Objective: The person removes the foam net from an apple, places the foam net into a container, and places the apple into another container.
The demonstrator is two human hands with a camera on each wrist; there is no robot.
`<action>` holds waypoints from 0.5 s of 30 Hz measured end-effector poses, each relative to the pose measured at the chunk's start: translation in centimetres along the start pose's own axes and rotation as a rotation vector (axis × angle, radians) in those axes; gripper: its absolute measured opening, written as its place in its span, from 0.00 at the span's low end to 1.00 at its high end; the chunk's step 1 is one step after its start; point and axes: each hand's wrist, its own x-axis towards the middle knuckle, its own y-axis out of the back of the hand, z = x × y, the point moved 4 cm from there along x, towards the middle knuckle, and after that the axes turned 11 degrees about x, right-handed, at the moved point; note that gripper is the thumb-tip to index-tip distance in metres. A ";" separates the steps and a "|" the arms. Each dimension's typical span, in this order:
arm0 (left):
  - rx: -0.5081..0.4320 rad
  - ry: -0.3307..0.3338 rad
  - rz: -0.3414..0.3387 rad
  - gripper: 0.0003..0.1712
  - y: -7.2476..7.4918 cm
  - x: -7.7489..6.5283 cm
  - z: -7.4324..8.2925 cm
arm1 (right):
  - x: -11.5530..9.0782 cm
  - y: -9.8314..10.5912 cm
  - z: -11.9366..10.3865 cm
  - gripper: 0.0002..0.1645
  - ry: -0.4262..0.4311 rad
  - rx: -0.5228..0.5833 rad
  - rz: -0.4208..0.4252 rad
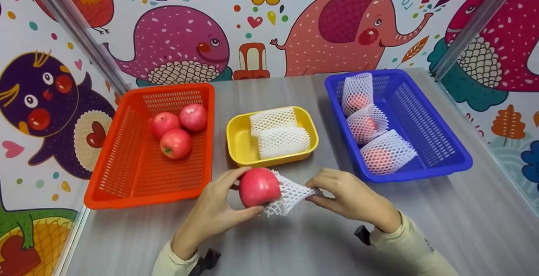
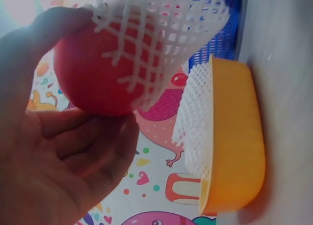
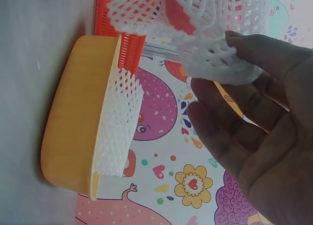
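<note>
My left hand [image 1: 219,208] grips a red apple [image 1: 257,186] between thumb and fingers, in front of the yellow basket. A white foam net sleeve [image 1: 294,191] covers the apple's right side, its mesh spread over the fruit in the left wrist view. The far end of that sleeve is pinched by my right hand [image 1: 347,194], thumb against fingers, and it narrows toward the pinch. In the right wrist view, the sleeve's gathered end [image 3: 220,63] lies between thumb and fingertips. Two more foam net sleeves [image 1: 283,141] lie in the yellow basket [image 1: 240,151].
On the left, an orange basket [image 1: 109,162] holds three bare apples [image 1: 176,143]. To the right, a blue basket [image 1: 442,141] contains three apples in foam nets [image 1: 379,160] along its left side. Printed cartoon panels [image 1: 261,23] stand behind the grey table [image 1: 269,246].
</note>
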 end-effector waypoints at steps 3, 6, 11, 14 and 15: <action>0.022 0.029 0.058 0.42 0.5 -0.1 -0.2 | -0.1 -0.1 -0.2 0.12 0.016 0.016 -0.007; 0.046 0.062 0.088 0.43 0.7 -0.2 -0.3 | -0.1 0.0 -0.5 0.13 0.026 0.027 -0.010; 0.068 0.079 0.105 0.43 0.9 -0.5 -0.3 | -0.2 0.4 -0.7 0.14 0.021 0.043 -0.013; 0.074 0.078 0.106 0.43 1.1 -0.6 -0.4 | -0.5 0.7 -0.6 0.14 0.009 0.045 -0.017; 0.083 0.078 0.109 0.42 1.2 -0.6 -0.5 | -0.6 0.8 -0.6 0.14 0.007 0.039 -0.018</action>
